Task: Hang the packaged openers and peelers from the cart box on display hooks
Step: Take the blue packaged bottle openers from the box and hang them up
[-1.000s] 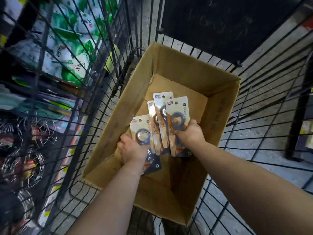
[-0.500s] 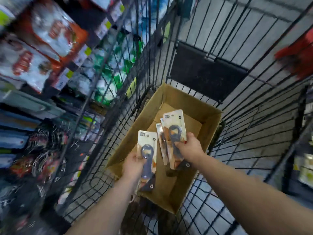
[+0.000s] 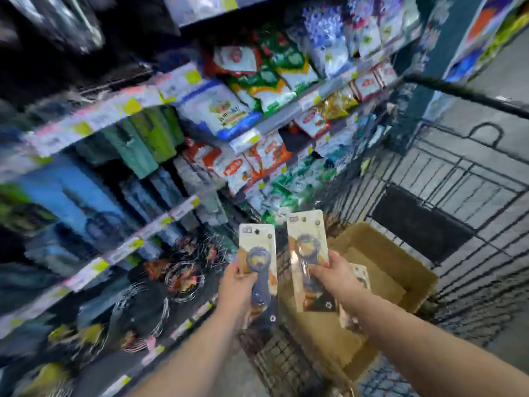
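Blurred store shelves [image 3: 148,230] packed with goods fill the left side. In front of them the left hand [image 3: 237,285] grips one packaged opener [image 3: 259,253] by its lower half, with the card upright. Just beside it the right hand [image 3: 335,275] grips a second opener pack [image 3: 307,247], with at least one more card tucked behind it, above the cardboard box [image 3: 398,270] sitting in the wire cart [image 3: 472,196]

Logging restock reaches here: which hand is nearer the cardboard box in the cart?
Right. The right hand, gripping several opener packs, is over the cardboard box's left side; the left hand, holding one opener pack, is left of the box, beside the shelves.
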A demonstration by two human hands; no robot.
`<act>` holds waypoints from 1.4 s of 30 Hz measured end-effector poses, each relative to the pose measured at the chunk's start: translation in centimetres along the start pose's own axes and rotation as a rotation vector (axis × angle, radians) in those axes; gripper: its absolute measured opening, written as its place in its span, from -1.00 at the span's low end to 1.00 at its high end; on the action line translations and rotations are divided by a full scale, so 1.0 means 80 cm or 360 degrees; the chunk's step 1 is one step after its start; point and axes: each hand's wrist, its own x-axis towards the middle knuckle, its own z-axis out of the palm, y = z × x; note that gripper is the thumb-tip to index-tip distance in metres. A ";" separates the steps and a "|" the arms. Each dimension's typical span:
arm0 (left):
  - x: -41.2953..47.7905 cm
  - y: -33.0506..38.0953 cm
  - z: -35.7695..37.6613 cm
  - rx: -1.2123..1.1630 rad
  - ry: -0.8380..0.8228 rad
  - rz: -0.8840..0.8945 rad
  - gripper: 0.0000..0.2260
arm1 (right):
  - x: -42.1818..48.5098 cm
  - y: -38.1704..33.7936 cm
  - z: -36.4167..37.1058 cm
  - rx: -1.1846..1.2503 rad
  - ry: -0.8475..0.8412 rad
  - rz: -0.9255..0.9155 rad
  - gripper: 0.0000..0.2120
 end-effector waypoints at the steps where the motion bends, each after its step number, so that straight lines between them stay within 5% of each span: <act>1: -0.006 0.000 -0.033 -0.0018 0.0041 0.0033 -0.86 | -0.014 -0.014 0.025 -0.0030 -0.0041 -0.0071 -0.87; 18: -0.346 -0.075 -0.704 -0.0620 0.1237 0.0402 -0.90 | -0.457 -0.180 0.560 -0.0329 -0.1138 -0.1014 -0.81; 27: -0.422 -0.049 -0.823 -0.0709 0.1563 0.0617 -0.87 | -0.562 -0.260 0.668 -0.0260 -0.1336 -0.1410 -0.75; 35: -0.404 0.026 -0.942 -0.0848 0.1571 0.0871 -0.81 | -0.588 -0.380 0.779 0.0021 -0.1317 -0.1621 -0.79; 42: -0.313 0.097 -1.027 -0.0762 0.1461 0.1021 -0.71 | -0.559 -0.495 0.866 0.0151 -0.1244 -0.1691 -0.62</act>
